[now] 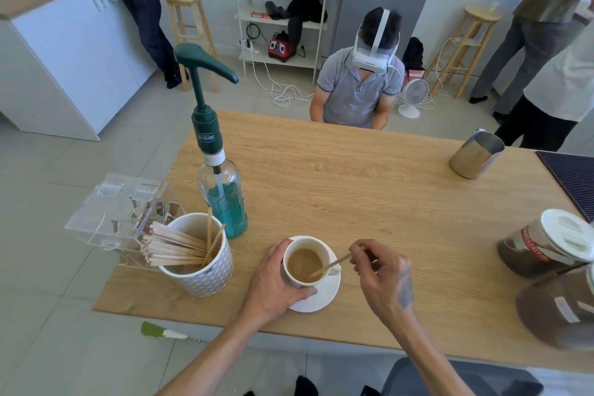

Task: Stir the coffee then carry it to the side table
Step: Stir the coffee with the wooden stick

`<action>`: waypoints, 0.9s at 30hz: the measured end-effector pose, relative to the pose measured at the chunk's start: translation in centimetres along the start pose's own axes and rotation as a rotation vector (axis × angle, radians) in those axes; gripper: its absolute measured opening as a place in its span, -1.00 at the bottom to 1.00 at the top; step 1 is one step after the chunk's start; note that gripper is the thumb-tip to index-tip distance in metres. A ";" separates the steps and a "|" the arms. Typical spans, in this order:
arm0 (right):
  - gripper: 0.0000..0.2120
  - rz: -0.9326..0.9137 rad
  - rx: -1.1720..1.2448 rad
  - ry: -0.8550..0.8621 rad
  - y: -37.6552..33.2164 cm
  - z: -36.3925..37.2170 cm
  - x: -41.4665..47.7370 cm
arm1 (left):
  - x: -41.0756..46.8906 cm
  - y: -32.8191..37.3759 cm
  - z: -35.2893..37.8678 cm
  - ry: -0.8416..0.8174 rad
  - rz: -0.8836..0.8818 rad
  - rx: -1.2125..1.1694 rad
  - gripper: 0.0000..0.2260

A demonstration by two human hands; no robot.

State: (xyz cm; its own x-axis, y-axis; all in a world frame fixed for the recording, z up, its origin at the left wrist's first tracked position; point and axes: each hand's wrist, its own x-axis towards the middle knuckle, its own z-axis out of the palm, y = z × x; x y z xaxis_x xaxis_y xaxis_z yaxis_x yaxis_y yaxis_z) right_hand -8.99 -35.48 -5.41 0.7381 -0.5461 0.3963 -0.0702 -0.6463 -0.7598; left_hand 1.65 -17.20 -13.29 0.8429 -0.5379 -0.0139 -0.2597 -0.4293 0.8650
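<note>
A white cup of milky coffee point(304, 263) stands on a white saucer point(324, 299) near the front edge of the wooden table point(369, 199). My left hand point(273, 283) wraps around the cup's left side and holds it steady. My right hand point(379, 270) pinches a thin wooden stir stick point(332, 264) whose lower end dips into the coffee at the cup's right side.
Left of the cup stand a patterned mug of wooden sticks point(199, 257), a syrup pump bottle point(221, 190) and a clear plastic box point(122, 212). A steel milk jug point(475, 154), coffee jars point(546, 241) and a black mat point(572, 177) sit to the right. A seated person point(360, 80) wearing a headset faces the table.
</note>
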 end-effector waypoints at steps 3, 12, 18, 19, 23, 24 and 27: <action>-0.88 -0.042 -0.011 0.048 -0.4 0.4 0.4 | 0.0 -0.2 0.0 0.007 -0.005 -0.002 -0.12; -0.86 -0.036 -0.024 0.018 0.0 -0.1 0.4 | 0.0 0.0 0.0 -0.003 -0.013 -0.010 -0.13; -0.88 -0.046 0.058 -0.147 -0.9 0.8 0.0 | 0.0 -0.2 -0.1 -0.011 -0.002 -0.007 -0.15; -0.88 -0.030 0.051 -0.149 -0.7 0.5 0.1 | 0.1 -0.2 0.0 -0.011 -0.001 -0.004 -0.15; -0.88 -0.080 -0.067 0.016 -0.1 -0.1 0.8 | 0.1 -0.1 0.0 -0.003 -0.004 -0.009 -0.15; -0.87 -0.105 -0.070 0.033 -0.3 0.1 0.9 | 0.1 -0.1 0.0 -0.001 -0.005 -0.007 -0.15; -0.81 -0.149 -0.015 -0.065 -1.3 0.8 0.6 | 0.1 -0.2 -0.1 -0.003 -0.001 -0.004 -0.15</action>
State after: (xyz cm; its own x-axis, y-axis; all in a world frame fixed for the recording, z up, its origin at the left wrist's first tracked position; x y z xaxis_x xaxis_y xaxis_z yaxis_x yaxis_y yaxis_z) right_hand -7.87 -34.55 -4.58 0.7828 -0.4083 0.4696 0.0337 -0.7257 -0.6871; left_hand 1.84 -17.10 -13.44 0.8417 -0.5398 -0.0161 -0.2571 -0.4268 0.8670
